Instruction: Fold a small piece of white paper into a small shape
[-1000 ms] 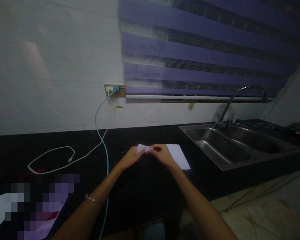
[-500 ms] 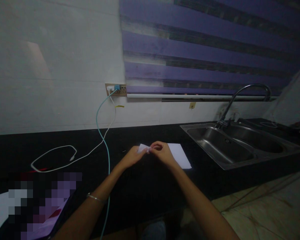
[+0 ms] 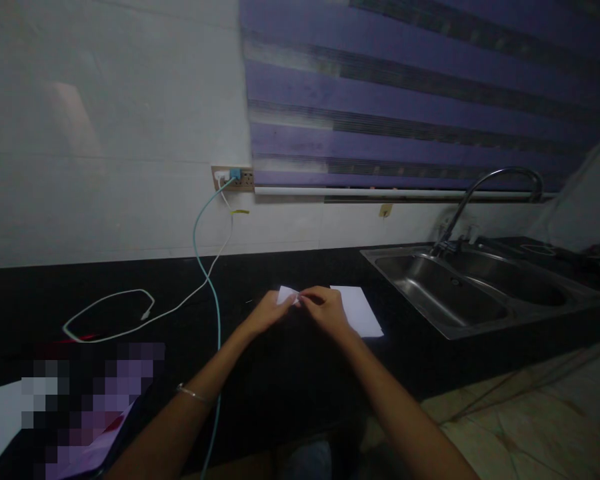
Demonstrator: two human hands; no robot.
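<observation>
A small piece of folded white paper is held up over the black countertop. My left hand is closed on its lower left side, thumb on top. At the paper's right end, my right hand pinches the edge between thumb and fingers. The fingertips of both hands nearly meet there, and they hide part of the paper. Just right of my right hand, a stack of white paper sheets lies flat on the counter.
A steel double sink with a curved faucet is set in the counter at right. A teal cable runs from the wall socket beneath my left forearm. A white cable loops at left, behind a blurred purple item.
The fingers of my right hand have flattened and drawn closer together at the paper's edge. My left hand and the paper stay almost where they were.
</observation>
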